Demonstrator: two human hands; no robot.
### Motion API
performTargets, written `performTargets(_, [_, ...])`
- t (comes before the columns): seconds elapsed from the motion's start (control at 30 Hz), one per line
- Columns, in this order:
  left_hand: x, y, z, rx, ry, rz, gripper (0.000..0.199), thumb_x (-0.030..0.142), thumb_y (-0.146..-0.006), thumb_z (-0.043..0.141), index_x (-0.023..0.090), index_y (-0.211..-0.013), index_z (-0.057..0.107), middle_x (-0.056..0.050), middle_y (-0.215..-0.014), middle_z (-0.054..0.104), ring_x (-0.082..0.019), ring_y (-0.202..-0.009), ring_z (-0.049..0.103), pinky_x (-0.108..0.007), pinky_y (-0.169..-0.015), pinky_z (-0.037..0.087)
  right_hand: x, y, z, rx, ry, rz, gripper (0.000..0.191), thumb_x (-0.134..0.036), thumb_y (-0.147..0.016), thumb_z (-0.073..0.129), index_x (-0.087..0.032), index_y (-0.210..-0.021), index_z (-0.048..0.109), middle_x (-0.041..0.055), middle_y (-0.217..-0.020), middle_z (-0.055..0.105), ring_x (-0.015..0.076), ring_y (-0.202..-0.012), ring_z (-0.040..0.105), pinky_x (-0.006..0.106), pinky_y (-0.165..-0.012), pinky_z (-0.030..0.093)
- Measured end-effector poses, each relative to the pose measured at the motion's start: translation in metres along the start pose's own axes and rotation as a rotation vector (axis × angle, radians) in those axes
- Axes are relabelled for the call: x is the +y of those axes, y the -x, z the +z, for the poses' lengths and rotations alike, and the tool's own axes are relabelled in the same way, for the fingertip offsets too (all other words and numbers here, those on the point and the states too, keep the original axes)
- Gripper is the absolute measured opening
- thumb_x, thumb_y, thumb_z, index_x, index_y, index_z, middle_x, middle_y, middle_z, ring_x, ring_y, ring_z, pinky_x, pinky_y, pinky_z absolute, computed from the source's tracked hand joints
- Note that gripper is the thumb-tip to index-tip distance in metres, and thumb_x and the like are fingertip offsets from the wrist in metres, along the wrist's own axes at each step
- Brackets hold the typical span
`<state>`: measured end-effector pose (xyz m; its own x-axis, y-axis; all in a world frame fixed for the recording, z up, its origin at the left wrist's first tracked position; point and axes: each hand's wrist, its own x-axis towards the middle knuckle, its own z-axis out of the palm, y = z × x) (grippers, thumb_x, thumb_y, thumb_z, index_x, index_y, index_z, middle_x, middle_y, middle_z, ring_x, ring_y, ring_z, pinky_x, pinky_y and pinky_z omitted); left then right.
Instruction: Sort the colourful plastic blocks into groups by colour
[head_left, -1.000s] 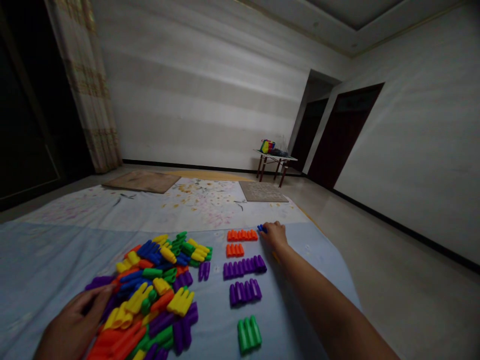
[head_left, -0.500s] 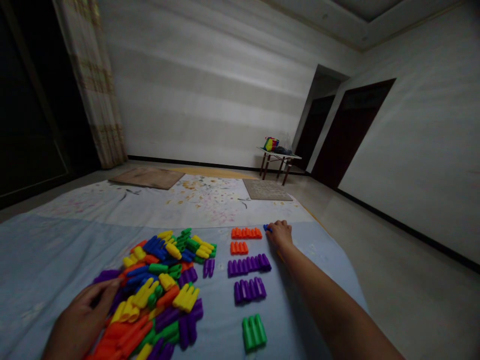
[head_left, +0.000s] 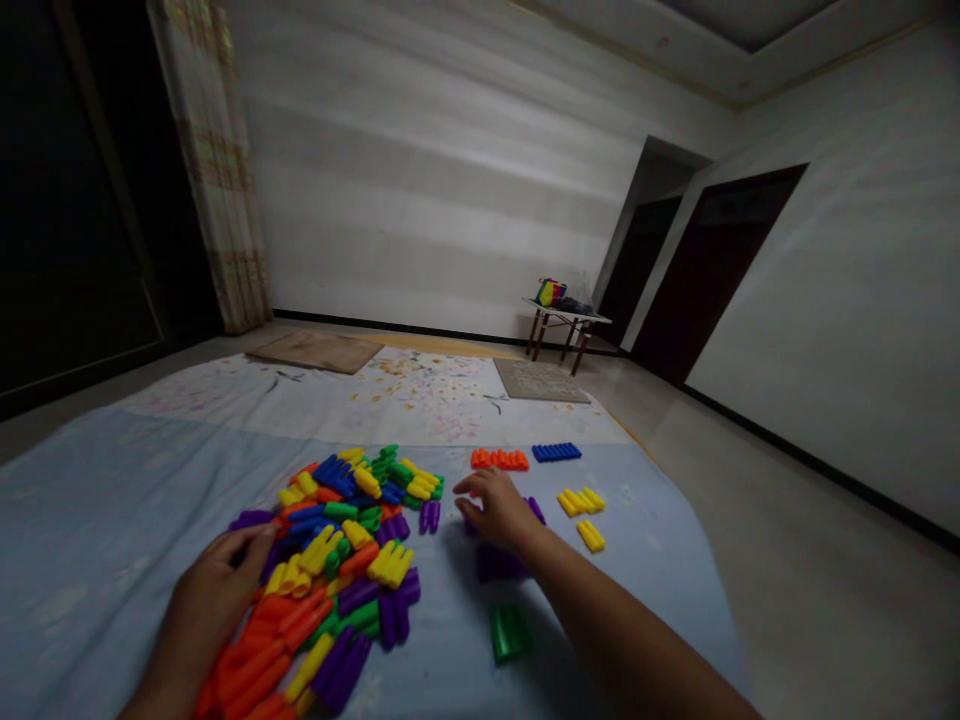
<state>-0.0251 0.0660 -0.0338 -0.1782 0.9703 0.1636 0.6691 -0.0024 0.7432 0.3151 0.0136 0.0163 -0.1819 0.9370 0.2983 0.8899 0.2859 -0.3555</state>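
Note:
A mixed pile of plastic tube-shaped building blocks (head_left: pixel 330 560) in yellow, orange, green, blue and purple lies on the cloth at the left. At its left edge is my left hand (head_left: pixel 221 575), thumb and finger curled together against the blocks; what they hold, if anything, is hidden. My right hand (head_left: pixel 495 508) hovers, fingers apart and holding nothing, over the purple blocks (head_left: pixel 499 563), which it partly hides. Behind it is a row of orange blocks (head_left: pixel 501 460), with a row of blue blocks (head_left: pixel 556 452) to the right. Green blocks (head_left: pixel 510 633) lie nearer me.
Yellow blocks (head_left: pixel 581 501) lie right of my right forearm. A flowered cloth (head_left: pixel 420 400) covers the surface. Two flat boards, one brown (head_left: pixel 319 351) and one grey (head_left: pixel 540 380), lie at its far side. A small table (head_left: pixel 566 312) with bags stands beyond.
My right hand has moved left and nearer from the blue blocks, leaving their row on the cloth. My left hand stays beside the pile. The view has shifted slightly.

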Motion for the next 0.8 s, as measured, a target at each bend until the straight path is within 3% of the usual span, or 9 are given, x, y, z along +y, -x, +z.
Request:
performTargets(0.13, [0.002,0.002,-0.001,0.018,0.024,0.050,0.043,0.051,-0.071,0.044,0.017,-0.083,0.066,-0.008,-0.092,0.068,-0.022,-0.086,0.061,-0.030,-0.081,0.047,-0.028,-0.002,0.020,-0.145,0.075,-0.082,0.026,-0.016,-0.082,0.053,-0.024,-0.104,0.065,0.0037,-0.104,0.065,0.0193,-0.098,0.052,0.030,-0.086,0.037])
performTargets(0.3, [-0.001,0.002,0.001,0.065,0.073,0.095,0.039,0.049,-0.070,0.045,0.017,-0.078,0.066,-0.006,-0.086,0.068,-0.021,-0.080,0.061,-0.030,-0.079,0.048,-0.031,-0.007,0.030,-0.237,0.142,-0.115,0.038,-0.011,-0.083,0.045,-0.025,-0.116,0.058,0.0045,-0.119,0.059,0.0195,-0.105,0.050,0.028,-0.086,0.038])
performTargets(0.5, [-0.006,0.000,0.007,0.062,0.103,0.097,0.039,0.049,-0.073,0.045,0.018,-0.082,0.067,-0.005,-0.087,0.068,-0.020,-0.082,0.061,-0.028,-0.079,0.048,-0.040,0.000,0.022,-0.290,0.235,-0.016,0.033,-0.022,-0.082,0.048,-0.020,-0.112,0.062,0.0100,-0.102,0.062,0.0227,-0.090,0.058,0.030,-0.074,0.043])
performTargets(0.8, [-0.006,-0.001,0.005,0.025,0.077,0.074,0.042,0.049,-0.074,0.044,0.016,-0.086,0.067,-0.007,-0.091,0.069,-0.021,-0.086,0.062,-0.028,-0.077,0.047,-0.045,0.007,0.025,-0.251,0.258,-0.006,0.027,-0.028,-0.078,0.056,-0.020,-0.103,0.065,0.0102,-0.101,0.063,0.0251,-0.099,0.054,0.036,-0.084,0.038])
